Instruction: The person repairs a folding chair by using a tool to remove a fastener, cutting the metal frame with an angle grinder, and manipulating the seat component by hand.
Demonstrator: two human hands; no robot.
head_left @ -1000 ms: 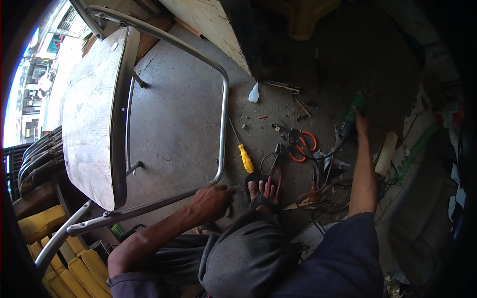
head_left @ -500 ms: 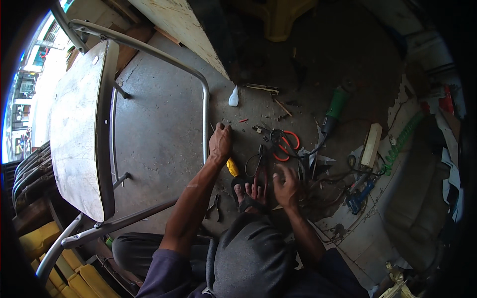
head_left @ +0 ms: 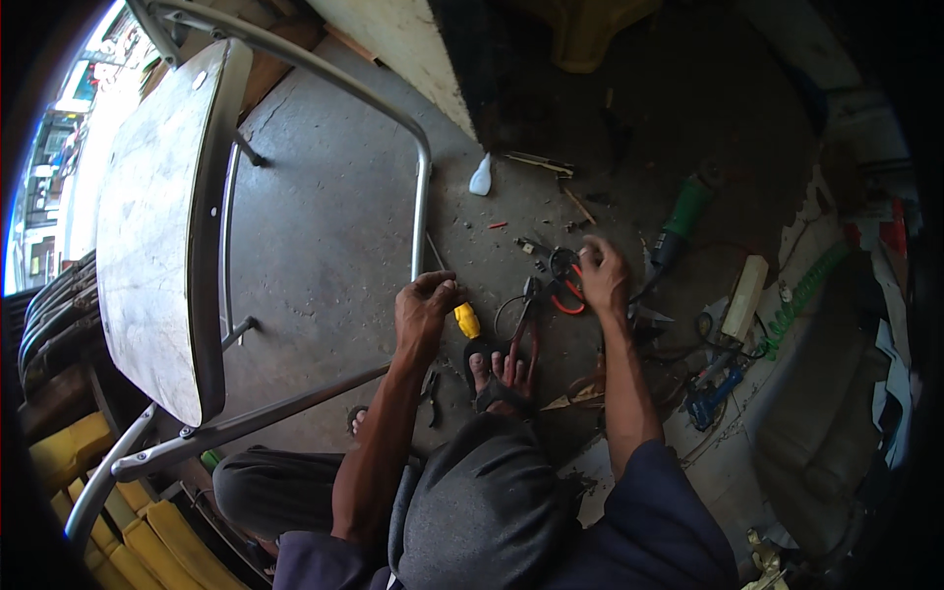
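Observation:
My left hand hovers over the floor with its fingers curled into a pinch; what is between them, if anything, is too small to tell. Right beside its fingertips lies a screwdriver with a yellow handle, its thin shaft partly covered by the hand. My right hand has its fingers bent over the handles of the scissors with red-orange grips, hiding one loop. Between the hands, pliers with long red handles lie close to my sandalled foot.
A metal-framed chair lies tipped on the left. A small white squeeze bottle is ahead. To the right are a green angle grinder, a coiled green hose and a blue tool. Small scraps dot the floor.
My left hand has drawn back toward me along the screwdriver. My right hand has reached forward from beside the foot to the scissors. The whole view has shifted slightly.

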